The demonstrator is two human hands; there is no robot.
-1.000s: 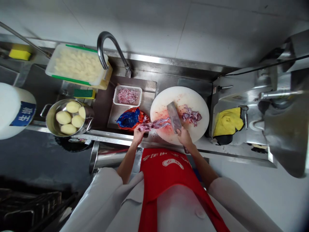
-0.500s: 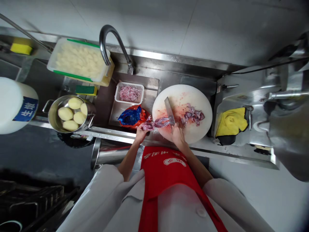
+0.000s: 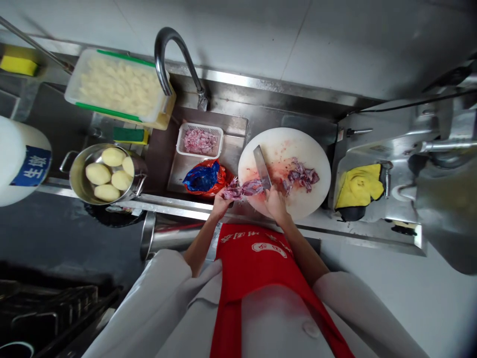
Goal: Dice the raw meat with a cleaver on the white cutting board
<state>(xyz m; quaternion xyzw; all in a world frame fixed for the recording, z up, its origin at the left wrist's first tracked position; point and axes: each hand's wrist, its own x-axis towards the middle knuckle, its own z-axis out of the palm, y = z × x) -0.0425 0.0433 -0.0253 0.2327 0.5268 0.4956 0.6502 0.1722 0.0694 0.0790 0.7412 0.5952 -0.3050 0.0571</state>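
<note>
Pinching one end of the long raw meat [image 3: 248, 188], the left hand [image 3: 222, 201] has its fingers closed on it, just off the near left edge of the round white board [image 3: 313, 149]. The meat pokes out past the fingertips and runs right, onto the board, up to the big knife [image 3: 262, 165]. The right hand [image 3: 275, 201] has its fingers shut around the knife, near its bottom end; the hand hides the grip.

There are two hands, one knife and one board. A heap of cut meat [image 3: 302, 175] lies on the board, right of the knife; its bits are too jumbled to count.

One white basket [image 3: 220, 145] holds lots of tiny pink bits [image 3: 200, 141]. Just below it sits a blue and red bag [image 3: 203, 179]; what is inside is hard to tell. The metal pot [image 3: 75, 175] has five peeled potatoes [image 3: 98, 174] in it. Behind the pot, a clear tub [image 3: 158, 110] with green edges is full of pale chunks [image 3: 119, 84]. One yellow cloth [image 3: 359, 186] lies right of the board.
</note>
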